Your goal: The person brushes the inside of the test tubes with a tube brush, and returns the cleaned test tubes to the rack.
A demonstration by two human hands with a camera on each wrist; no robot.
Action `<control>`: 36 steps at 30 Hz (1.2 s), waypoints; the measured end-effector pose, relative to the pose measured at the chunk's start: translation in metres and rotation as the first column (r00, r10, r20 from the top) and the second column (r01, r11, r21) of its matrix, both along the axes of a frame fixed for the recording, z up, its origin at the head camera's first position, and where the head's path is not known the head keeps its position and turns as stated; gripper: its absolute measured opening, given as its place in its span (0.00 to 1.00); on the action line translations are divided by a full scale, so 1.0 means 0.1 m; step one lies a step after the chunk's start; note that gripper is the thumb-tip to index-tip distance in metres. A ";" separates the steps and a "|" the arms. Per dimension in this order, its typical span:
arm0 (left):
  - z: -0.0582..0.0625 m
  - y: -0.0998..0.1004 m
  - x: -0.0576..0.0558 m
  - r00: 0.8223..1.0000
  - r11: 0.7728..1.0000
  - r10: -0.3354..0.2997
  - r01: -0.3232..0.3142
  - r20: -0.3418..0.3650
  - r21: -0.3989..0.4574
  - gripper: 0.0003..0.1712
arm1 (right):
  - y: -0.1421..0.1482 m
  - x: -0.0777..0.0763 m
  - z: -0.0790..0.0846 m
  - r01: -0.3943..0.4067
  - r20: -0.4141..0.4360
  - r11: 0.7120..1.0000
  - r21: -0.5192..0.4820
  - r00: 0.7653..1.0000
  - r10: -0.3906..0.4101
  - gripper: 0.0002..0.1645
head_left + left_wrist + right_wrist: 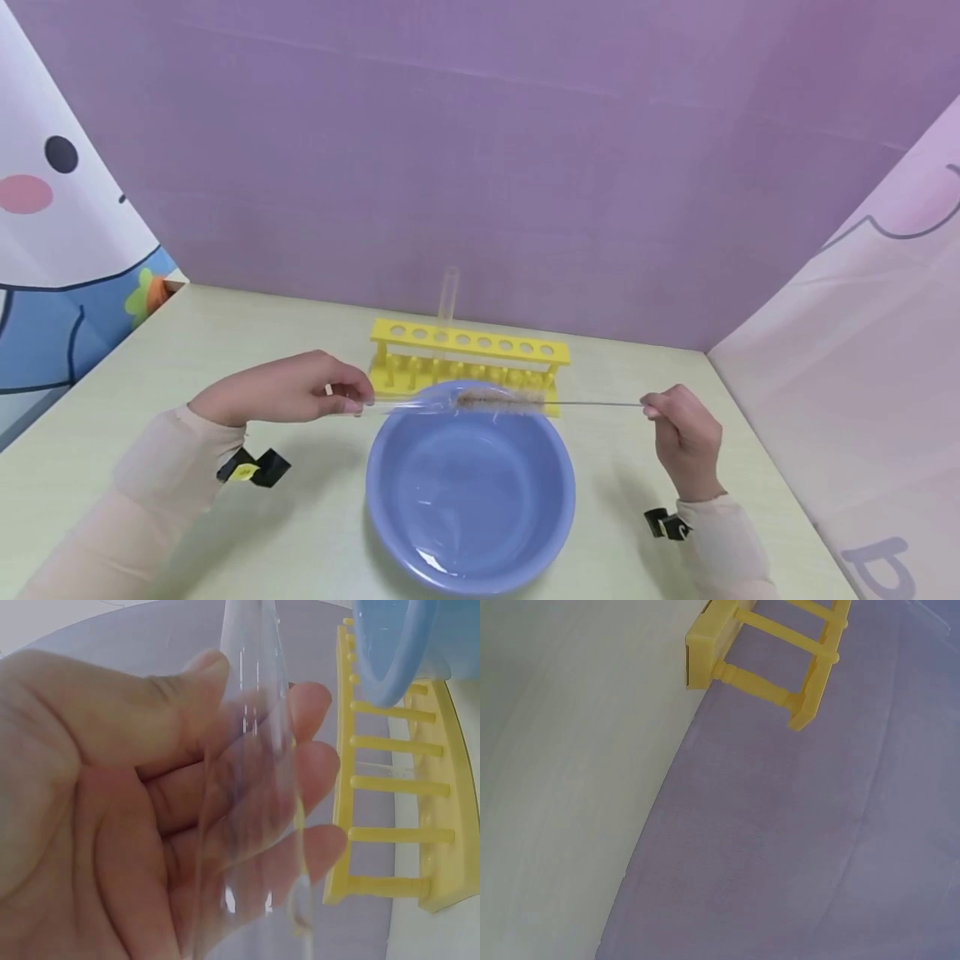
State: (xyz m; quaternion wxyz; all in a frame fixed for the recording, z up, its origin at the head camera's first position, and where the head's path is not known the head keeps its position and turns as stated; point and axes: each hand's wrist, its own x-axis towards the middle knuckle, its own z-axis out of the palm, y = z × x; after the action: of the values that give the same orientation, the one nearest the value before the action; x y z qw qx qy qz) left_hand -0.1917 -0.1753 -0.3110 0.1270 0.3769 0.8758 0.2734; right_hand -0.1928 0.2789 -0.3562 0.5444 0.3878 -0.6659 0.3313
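Note:
My left hand [296, 387] holds a clear test tube [251, 787] between thumb and fingers, roughly level above the far rim of a blue basin [468, 492]. In the left wrist view, the fingers lie curved behind the tube. On the right, my right hand [686, 433] pinches the thin wire handle of a test tube brush [498, 402]. Its brown bristles line up with the tube and seem to lie at least partly inside it; how deep is hard to tell. The right wrist view does not show that hand.
Behind the basin stands a yellow test tube rack [480, 340] with a row of holes and pegs. One clear tube [448, 296] stands upright in it. The basin seems to hold water. A purple backdrop [480, 167] rises beyond the pale table [240, 329].

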 end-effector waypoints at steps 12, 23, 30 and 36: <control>-0.01 0.04 -0.01 1.000 1.000 -0.013 0.013 -0.003 0.001 0.06 | -0.03 0.01 0.02 -0.012 -0.012 0.999 0.030 1.000 0.012 0.23; -0.01 0.08 -0.01 1.000 1.000 -0.009 0.009 -0.016 -0.019 0.06 | -0.02 -0.01 -0.01 0.010 0.001 0.998 0.056 1.000 -0.010 0.22; -0.02 0.09 -0.02 0.999 1.000 0.007 -0.008 -0.039 -0.025 0.07 | -0.01 -0.01 -0.04 -0.009 0.030 0.997 0.078 1.000 0.007 0.22; -0.02 0.11 -0.01 0.997 0.999 0.025 -0.027 -0.072 -0.030 0.07 | 0.00 -0.01 -0.04 -0.034 0.088 0.993 0.117 0.996 0.024 0.22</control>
State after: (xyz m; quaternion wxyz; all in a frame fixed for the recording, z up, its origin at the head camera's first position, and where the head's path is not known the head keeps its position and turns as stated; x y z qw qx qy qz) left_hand -0.1932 -0.1646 -0.3128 0.0981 0.3729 0.8888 0.2477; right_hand -0.1941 0.2788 -0.3597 0.4863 0.4145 -0.7014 0.3157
